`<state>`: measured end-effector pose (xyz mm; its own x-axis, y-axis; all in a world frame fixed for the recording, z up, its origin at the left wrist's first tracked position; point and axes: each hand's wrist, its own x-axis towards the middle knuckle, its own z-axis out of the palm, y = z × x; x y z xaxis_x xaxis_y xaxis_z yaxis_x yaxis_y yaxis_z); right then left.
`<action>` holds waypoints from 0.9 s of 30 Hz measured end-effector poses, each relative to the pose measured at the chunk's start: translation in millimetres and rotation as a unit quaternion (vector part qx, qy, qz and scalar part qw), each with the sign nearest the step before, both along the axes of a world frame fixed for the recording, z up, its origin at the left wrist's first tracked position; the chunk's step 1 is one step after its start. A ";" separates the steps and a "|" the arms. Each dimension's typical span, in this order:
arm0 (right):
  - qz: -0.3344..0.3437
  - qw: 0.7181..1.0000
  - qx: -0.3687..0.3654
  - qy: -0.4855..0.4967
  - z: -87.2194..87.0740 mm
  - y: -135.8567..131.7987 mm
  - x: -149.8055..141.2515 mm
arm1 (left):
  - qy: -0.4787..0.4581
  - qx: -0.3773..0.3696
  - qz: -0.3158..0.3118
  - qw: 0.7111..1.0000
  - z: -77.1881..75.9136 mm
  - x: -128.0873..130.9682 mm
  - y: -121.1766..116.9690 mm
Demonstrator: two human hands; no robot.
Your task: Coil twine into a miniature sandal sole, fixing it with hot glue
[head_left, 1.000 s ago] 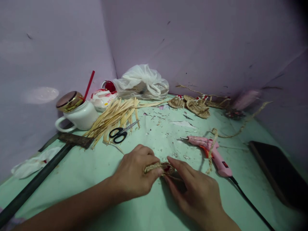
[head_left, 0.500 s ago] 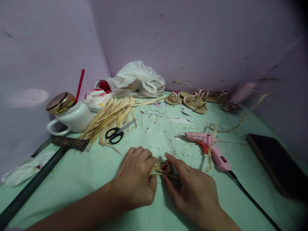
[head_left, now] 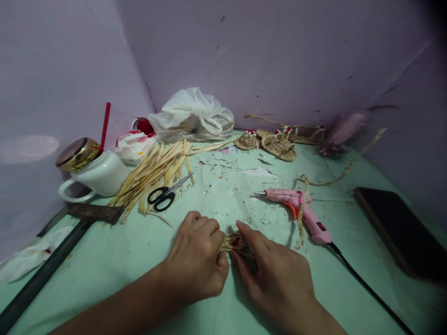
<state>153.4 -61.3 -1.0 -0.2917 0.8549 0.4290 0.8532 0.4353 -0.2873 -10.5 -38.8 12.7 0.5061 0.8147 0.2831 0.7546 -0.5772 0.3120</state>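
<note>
Between my hands is a small woven straw piece (head_left: 231, 242) with a dark red patch near its right end. My left hand (head_left: 199, 256) is closed round its left part, which the fingers hide. With thumb and fingertips, my right hand (head_left: 274, 265) pinches the rounded right end. A thin strand runs from the piece towards my right palm. To the right lies a pink glue gun (head_left: 300, 207), its nozzle pointing left and a braided straw cord (head_left: 303, 218) draped across it.
Black-handled scissors (head_left: 165, 195) lie beside flat straw strips (head_left: 159, 167). At left are a hammer (head_left: 70, 242) and a white mug (head_left: 101, 177). Several woven straw pieces (head_left: 277, 146) and a plastic bag (head_left: 195, 116) line the back wall. A phone (head_left: 394, 228) is at right.
The whole view has shifted slightly, with the table things appearing a little further left. Both hands keep their hold on the woven piece in nearly the same pose.
</note>
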 end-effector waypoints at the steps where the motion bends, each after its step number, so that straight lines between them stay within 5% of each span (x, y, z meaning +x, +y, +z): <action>1: 0.002 1.000 -0.002 0.000 0.1 -0.5 0.5 | -0.006 0.004 -0.003 1.000 -0.9 0.0 0.4; 11: 0.038 0.992 -0.041 -0.117 26.5 3.4 29.1 | -0.022 -0.007 -0.012 1.000 2.9 -0.4 1.2; 21: 0.171 0.985 0.012 0.031 25.2 -0.9 21.9 | 0.021 -0.048 -0.020 0.998 8.0 -2.9 1.1; 27: 0.171 0.983 0.061 0.030 24.5 1.2 21.2 | 0.043 -0.072 -0.021 0.996 11.4 -3.0 2.8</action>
<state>174.6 -60.1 23.4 -0.5244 0.6520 0.5476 0.6341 0.7283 -0.2599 -13.5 -35.9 24.1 0.5574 0.8218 0.1182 0.7589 -0.5620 0.3290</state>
